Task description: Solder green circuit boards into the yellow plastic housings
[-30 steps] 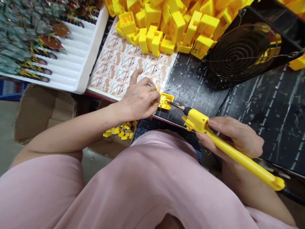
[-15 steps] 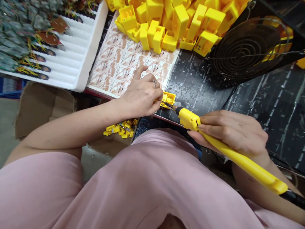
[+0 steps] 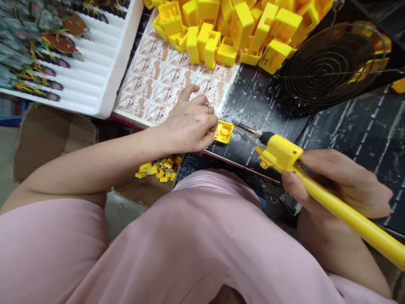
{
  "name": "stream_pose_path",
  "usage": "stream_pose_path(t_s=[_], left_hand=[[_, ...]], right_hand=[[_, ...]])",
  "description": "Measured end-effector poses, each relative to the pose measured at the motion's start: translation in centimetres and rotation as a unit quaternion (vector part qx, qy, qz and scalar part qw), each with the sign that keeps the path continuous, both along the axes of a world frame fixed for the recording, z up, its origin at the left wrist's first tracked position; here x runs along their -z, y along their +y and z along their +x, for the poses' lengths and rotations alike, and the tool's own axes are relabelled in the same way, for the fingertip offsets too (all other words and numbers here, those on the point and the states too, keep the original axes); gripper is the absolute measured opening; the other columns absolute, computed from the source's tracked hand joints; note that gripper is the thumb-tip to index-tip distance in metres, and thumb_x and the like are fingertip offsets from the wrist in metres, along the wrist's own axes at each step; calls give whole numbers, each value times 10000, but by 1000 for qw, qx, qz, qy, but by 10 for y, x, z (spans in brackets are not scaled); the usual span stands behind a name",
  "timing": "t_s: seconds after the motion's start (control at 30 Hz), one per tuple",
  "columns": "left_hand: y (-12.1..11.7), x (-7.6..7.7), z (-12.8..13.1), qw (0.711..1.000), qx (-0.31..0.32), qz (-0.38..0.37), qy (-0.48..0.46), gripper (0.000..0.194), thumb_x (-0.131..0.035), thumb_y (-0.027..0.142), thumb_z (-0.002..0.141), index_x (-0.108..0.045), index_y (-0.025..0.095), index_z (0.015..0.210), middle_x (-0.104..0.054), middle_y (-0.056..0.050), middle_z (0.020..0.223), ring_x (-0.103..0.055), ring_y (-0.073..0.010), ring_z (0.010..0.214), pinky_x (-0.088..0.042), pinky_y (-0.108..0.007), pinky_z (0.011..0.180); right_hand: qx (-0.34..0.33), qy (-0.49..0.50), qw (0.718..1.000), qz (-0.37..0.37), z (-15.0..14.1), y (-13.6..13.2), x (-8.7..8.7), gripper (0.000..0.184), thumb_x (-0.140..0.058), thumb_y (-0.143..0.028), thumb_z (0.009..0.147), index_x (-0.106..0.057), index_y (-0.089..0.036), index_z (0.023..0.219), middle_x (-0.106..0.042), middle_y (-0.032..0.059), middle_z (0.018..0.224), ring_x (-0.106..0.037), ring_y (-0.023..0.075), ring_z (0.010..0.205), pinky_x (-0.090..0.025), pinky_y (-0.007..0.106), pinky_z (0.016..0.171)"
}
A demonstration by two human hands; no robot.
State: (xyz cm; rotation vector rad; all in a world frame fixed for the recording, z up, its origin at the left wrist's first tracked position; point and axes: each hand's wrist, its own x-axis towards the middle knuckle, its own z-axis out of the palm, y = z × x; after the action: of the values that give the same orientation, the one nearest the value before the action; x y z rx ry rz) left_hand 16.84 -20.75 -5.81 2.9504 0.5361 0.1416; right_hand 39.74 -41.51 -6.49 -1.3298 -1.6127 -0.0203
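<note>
The light looks soft and fairly even from here, apparently falling from overhead, leaving a greyish sheen on the black surface (image 3: 268,112) and dimness below its front edge. The right hand (image 3: 344,181) is slightly smeared by blur, and the circuit boards (image 3: 15,46) at upper left turn mushy. Wide-angle stretching swells the pink sleeve (image 3: 57,240) at lower left.

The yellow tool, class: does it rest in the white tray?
No, the person's right grip holds the yellow tool, well apart from the white tray.
</note>
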Motion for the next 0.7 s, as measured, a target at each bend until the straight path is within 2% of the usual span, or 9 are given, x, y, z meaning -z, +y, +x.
stream_pose_path(t_s=[0.1,0.2,0.27,0.37,0.43,0.5,0.6,0.7], left_hand=[[2,-5,-3,1000,3,-12,10,268,-521,303,917,-777,232,953,-723,-28,824,-661,-293,1066,-370,-663,1171],[11,-24,-11,999,-14,-41,-18,344,-566,321,920,-696,169,1199,-741,-93,1134,-655,-303,1162,-474,-556,1116],[19,-38,-17,996,-40,-51,-61,387,-570,308,938,-632,136,1279,-698,-127,1301,-644,-283,1227,-510,-469,1095],[28,-45,-18,995,-28,-58,-73,296,-529,314,972,-660,173,1196,-730,-81,1244,-667,-255,1186,-526,-441,1071],[29,-40,-16,997,18,-59,-42,258,-508,354,982,-683,205,1099,-745,-61,1190,-679,-258,1127,-532,-473,1054],[24,-31,-14,997,56,-42,-21,235,-531,399,972,-674,222,1032,-737,-63,1223,-661,-270,1145,-501,-521,1096],[12,-15,-18,996,80,7,-27,202,-571,417,960,-630,229,1003,-714,-71,1303,-614,-296,1273,-429,-579,1179],[2,2,-27,994,80,50,-56,144,-514,342,1014,-601,230,994,-719,-57,1316,-595,-281,1341,-425,-586,1187]], right_hand=[[107,81,990,49,-7,-1,13,541,-916,-234,761,-751,-289,1273,-806,-2,998,-747,148,736,-600,259,611],[172,106,979,40,-11,-3,20,493,-901,-270,777,-770,-316,1250,-814,-12,999,-751,139,768,-600,262,708],[190,108,975,34,-9,-6,23,434,-886,-255,785,-791,-315,1204,-819,-19,944,-747,131,764,-594,250,730],[203,121,970,58,-3,-10,25,392,-874,-248,787,-804,-318,1166,-825,-24,938,-738,115,713,-583,223,685],[216,118,967,69,-1,-13,24,369,-873,-265,788,-811,-318,1148,-825,-25,920,-724,106,671,-563,213,645],[226,112,966,53,-3,-17,22,370,-881,-291,782,-813,-310,1145,-820,-21,887,-707,111,646,-543,225,613],[220,114,969,22,-8,-22,17,394,-891,-292,774,-810,-299,1159,-818,-12,888,-715,136,663,-544,258,608],[200,101,974,-4,-13,-23,13,426,-881,-230,779,-798,-296,1192,-816,-19,893,-725,131,682,-553,249,625]])
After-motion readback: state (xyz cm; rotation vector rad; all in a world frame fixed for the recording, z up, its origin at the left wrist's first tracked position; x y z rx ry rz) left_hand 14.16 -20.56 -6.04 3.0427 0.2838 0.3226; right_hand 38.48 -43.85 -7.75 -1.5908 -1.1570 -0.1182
